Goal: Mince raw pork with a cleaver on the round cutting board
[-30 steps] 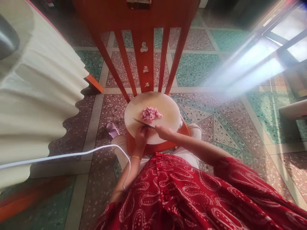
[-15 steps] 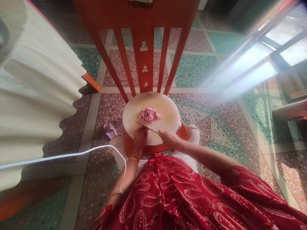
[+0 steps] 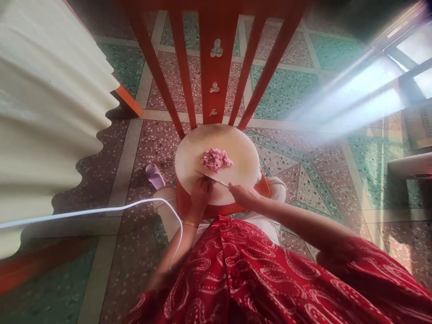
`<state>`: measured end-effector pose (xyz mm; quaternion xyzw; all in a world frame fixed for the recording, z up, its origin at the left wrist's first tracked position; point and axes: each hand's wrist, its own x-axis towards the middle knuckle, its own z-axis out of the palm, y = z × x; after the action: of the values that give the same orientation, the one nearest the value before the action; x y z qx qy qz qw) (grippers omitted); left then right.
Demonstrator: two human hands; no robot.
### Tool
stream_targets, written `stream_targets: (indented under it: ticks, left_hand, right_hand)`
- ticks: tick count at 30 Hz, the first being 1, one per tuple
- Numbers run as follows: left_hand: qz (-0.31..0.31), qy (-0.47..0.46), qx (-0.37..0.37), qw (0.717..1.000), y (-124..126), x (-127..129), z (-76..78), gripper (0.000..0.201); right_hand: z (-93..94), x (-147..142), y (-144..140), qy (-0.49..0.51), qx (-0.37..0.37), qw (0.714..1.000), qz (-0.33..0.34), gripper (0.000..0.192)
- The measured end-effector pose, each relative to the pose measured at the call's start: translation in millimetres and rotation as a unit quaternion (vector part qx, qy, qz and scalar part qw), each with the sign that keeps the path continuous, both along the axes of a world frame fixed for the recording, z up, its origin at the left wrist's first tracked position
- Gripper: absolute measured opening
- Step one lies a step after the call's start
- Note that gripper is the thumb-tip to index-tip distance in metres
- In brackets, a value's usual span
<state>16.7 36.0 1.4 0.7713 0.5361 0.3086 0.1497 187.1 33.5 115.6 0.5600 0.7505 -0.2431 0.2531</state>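
A round pale cutting board (image 3: 184, 155) rests on the seat of a red-orange chair. On its middle lies a small heap of chopped pink pieces (image 3: 216, 159); I cannot tell what food they are. My right hand (image 3: 245, 195) grips a knife (image 3: 218, 181) by the handle, its blade pointing left across the board just below the heap. Curled close against the near side of the blade, my left hand (image 3: 201, 191) has its fingers drawn together at the board's front left. Whatever those fingers hold is hidden.
The slatted chair back (image 3: 218, 67) rises behind the board. A cream cloth (image 3: 50, 103) with a wavy edge hangs at left. A white cable (image 3: 101, 209) crosses to my left arm. A lilac slipper (image 3: 155, 176) is on the patterned floor, left of the chair.
The view has shifted slightly, so the chair and board appear a little farther right. Both hands and the knife keep nearly the same place on the board, and the heap looks unchanged.
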Motion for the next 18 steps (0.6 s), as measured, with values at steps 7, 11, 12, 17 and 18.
stream_targets:
  ticks: [7,11,12,17,18]
  left_hand:
    - [0.008,-0.014,-0.044,0.999,0.7,-2.9,-5.9,0.018]
    - [0.007,-0.031,-0.056,0.998,0.0,-3.5,-3.5,0.017]
    - [0.006,-0.036,-0.058,0.998,-0.2,-3.5,-2.3,0.017]
    - [0.013,-0.045,-0.052,0.998,-4.7,-2.9,5.6,0.020]
    - [0.013,-0.044,-0.048,0.998,-6.2,-2.8,6.9,0.021]
  right_hand:
    - [-6.7,-53.6,41.9,0.101,0.048,0.993,0.024,0.024]
    - [-3.3,-26.6,23.9,0.088,0.043,0.995,0.008,0.026]
    - [-1.2,-13.4,15.8,0.068,0.039,0.997,-0.003,0.026]
    - [13.5,22.0,-11.3,0.002,0.053,0.998,-0.042,0.026]
    - [15.6,20.6,-13.9,0.006,0.054,0.998,-0.037,0.026]
